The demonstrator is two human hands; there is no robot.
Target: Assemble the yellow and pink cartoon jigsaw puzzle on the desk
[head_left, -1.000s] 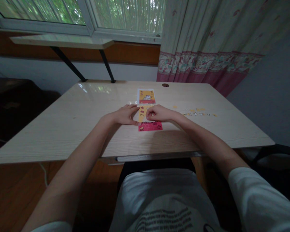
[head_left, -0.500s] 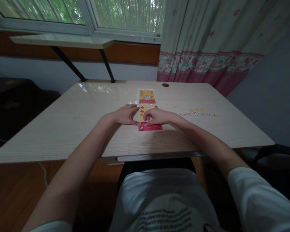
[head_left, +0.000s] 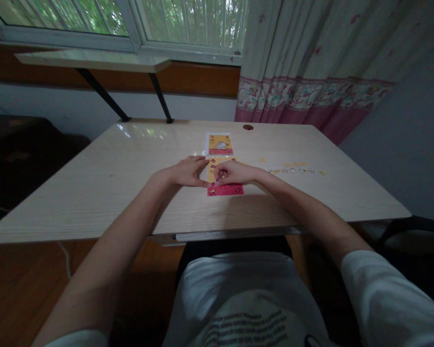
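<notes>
A yellow and red printed card (head_left: 225,190) lies flat on the table in front of me, small drawings on it. My left hand (head_left: 192,172) rests at its left edge, thumb and fingers spread apart, the thumb tip on the card. Over the middle of the card my right hand (head_left: 232,173) is closed in a pinch, its fingertips close to my left thumb. Whatever those fingertips hold is too small to make out. Just beyond lies a second card (head_left: 220,144), with a white animal on yellow and red.
Small cut-out pieces (head_left: 296,170) are strewn in a row on the right of the wooden table (head_left: 130,193). A raised shelf (head_left: 94,61) on black legs stands at the back left. Behind are a window and a curtain (head_left: 292,91). The tabletop has a round cable hole (head_left: 248,127).
My right hand has shifted very slightly to the left, its fingertips turning a little over the card. The left hand stays in place.
</notes>
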